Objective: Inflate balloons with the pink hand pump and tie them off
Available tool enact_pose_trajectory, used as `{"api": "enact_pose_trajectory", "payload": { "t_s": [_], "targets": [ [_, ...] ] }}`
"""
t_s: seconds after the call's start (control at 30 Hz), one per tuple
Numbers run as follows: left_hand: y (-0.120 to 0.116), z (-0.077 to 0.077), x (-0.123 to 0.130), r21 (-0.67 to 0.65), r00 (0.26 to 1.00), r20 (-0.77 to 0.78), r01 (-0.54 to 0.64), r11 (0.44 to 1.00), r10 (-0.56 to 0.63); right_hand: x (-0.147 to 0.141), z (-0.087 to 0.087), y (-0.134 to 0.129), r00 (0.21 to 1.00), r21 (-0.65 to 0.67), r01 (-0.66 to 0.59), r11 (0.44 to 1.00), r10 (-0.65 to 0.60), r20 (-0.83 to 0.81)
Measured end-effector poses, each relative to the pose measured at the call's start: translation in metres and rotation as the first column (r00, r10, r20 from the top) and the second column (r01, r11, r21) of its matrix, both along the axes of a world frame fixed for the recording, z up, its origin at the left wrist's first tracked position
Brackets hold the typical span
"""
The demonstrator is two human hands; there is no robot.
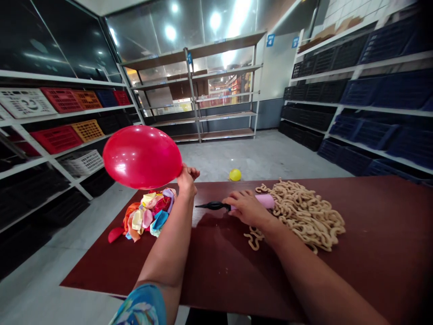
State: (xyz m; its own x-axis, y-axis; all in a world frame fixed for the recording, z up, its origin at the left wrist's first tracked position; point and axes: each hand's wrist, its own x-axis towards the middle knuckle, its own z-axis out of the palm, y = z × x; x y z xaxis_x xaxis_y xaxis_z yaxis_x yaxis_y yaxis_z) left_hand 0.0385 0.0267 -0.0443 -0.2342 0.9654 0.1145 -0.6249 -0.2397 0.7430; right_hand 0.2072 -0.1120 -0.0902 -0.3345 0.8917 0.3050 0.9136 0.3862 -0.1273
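A large, inflated red balloon [142, 155] is up over the left part of the table. My left hand [187, 180] pinches it at the neck, on its right end. Lower and to the right, my right hand [248, 206] rests over a balloon pump [265, 201] with a pink barrel and a black nozzle pointing left. Its fingers curl round the nozzle end, and the pump lies on the table. Under the red balloon is a pile of limp balloons [147, 219] in several colours. A heap of beige, cord-like curled pieces [304, 214] lies right of the pump.
The dark red-brown table [237, 280] spans the front. A small yellow balloon [235, 174] is beyond its far edge. Shelves with coloured crates [64, 99] stand left, bare metal racks [219, 90] at the back, and dark blue crates [382, 90] on shelves at right.
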Motion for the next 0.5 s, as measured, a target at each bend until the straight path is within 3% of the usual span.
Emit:
{"api": "enact_pose_trajectory", "payload": {
  "t_s": [0.1, 0.23, 0.4, 0.5],
  "targets": [
    [-0.008, -0.007, 0.012, -0.077, 0.990, -0.076, 0.112, 0.991, -0.117, -0.014, 0.000, -0.003, 0.998, -0.070, -0.050, 0.996, 0.053, 0.043],
    [-0.021, -0.020, 0.031, -0.174, 0.927, -0.227, 0.263, 0.949, -0.298, -0.026, -0.003, -0.005, 0.998, -0.104, -0.018, 0.994, 0.024, 0.058],
    [-0.027, -0.032, 0.039, -0.220, 0.860, -0.316, 0.344, 0.913, -0.400, -0.019, 0.000, -0.002, 0.996, 0.040, 0.089, 0.995, -0.088, -0.023],
    [-0.030, -0.038, 0.042, -0.220, 0.815, -0.325, 0.427, 0.877, -0.479, -0.009, -0.002, 0.003, 0.970, 0.159, 0.214, 0.964, -0.190, -0.150]
  ]
}}
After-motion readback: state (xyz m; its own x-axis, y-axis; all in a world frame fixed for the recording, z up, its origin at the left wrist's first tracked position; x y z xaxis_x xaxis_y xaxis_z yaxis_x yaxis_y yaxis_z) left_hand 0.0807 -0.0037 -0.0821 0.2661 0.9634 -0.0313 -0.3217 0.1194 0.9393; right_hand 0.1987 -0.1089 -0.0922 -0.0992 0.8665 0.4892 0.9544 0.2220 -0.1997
